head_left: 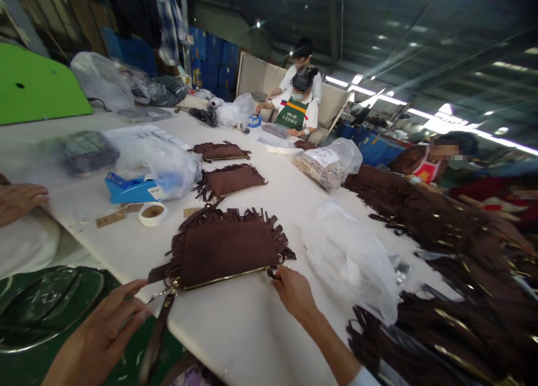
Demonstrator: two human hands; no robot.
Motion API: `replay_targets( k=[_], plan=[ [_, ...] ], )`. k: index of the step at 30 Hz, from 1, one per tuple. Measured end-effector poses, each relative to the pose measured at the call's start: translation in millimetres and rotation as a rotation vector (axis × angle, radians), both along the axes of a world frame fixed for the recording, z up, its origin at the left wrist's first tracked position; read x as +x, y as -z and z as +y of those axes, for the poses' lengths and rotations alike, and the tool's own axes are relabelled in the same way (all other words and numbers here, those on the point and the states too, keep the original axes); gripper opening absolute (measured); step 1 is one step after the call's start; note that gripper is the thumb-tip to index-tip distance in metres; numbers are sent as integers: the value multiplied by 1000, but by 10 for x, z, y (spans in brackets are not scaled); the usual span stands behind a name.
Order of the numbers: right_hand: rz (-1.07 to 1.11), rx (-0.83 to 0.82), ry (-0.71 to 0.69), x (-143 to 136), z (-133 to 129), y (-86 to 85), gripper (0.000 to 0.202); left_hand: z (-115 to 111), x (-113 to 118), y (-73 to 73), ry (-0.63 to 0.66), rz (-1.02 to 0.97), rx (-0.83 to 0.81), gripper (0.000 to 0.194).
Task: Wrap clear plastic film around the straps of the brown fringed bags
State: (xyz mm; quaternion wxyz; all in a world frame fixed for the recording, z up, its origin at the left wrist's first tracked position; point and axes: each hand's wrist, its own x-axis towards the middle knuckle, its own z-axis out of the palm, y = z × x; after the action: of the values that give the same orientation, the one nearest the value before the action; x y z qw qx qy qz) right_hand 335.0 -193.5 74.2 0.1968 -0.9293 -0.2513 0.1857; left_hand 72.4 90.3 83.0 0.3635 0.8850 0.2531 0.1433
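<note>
- White table (pixel 247 324), biggest: we see it fill the middle, running past twelve o'clock.
- Heap of brown bags (pixel 445 218) toward three and four o'clock.
- Crumpled clear plastic (pixel 351 260), four o'clock, between heap and pouch.
- Brown fringed pouch (pixel 229 249), seven o'clock, flat on the table, zip (pixel 227 278) edge facing us.
- Left hand (pixel 98 335), eight o'clock: thumb and forefinger slightly parted at the strap clip; we can't tell if they grip.
- Right hand (pixel 296 293), just before six: fingertips pinched on the dark tab (pixel 272 273) at the zip's end.
- Step, our judgement: squaring up the pouch by its ends; next move calls for an even hold, fringe untangled.
</note>
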Motion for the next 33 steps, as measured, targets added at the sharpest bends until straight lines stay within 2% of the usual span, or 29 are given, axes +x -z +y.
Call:
replay_targets(
  k=[2, 4, 7, 9, 11, 13, 15, 19, 23, 26, 28, 33],
  plan=[
    [182, 29, -16, -129, -38, 74, 11, -306, 9, -102, 6, -45, -7, 27],
    [432, 122, -24, -310, -31, 152, 15, -654, 55, -106, 36, -25, -222, 35],
    [917, 458, 141, -595, 15, 239, 24, -1051, 152, 94, 138, 128, -667, 53],
    [1138, 673, 278, -722, 30, 279, 34, -1182, 196, 291, 158, 147, -865, 59],
    [1206, 751, 316, -773, 20, 312, 41, -1238, 222, 457, 150, 124, -987, 60],
    [1240, 748, 300, -761, -11, 338, 45, -1265, 243, 553, 138, 120, -1061, 60],
    [1248, 721, 269, -715, -50, 352, 50, -1292, 271, 579, 130, 114, -1119, 60],
    [1224, 666, 184, -616, -93, 334, 52, -1351, 353, 530, 128, 83, -1204, 56],
    [1177, 627, 125, -565, -73, 259, 41, -1373, 428, 478, 143, 121, -1144, 54],
    [1149, 564, 151, -555, -56, 217, 35, -1379, 458, 453, 151, 121, -1072, 51],
    [1207, 560, 193, -559, -53, 218, 36, -1388, 470, 436, 125, 136, -1029, 48],
    [1389, 715, 298, -575, -66, 307, 49, -1418, 507, 403, 62, 173, -1008, 44]
  ],
)
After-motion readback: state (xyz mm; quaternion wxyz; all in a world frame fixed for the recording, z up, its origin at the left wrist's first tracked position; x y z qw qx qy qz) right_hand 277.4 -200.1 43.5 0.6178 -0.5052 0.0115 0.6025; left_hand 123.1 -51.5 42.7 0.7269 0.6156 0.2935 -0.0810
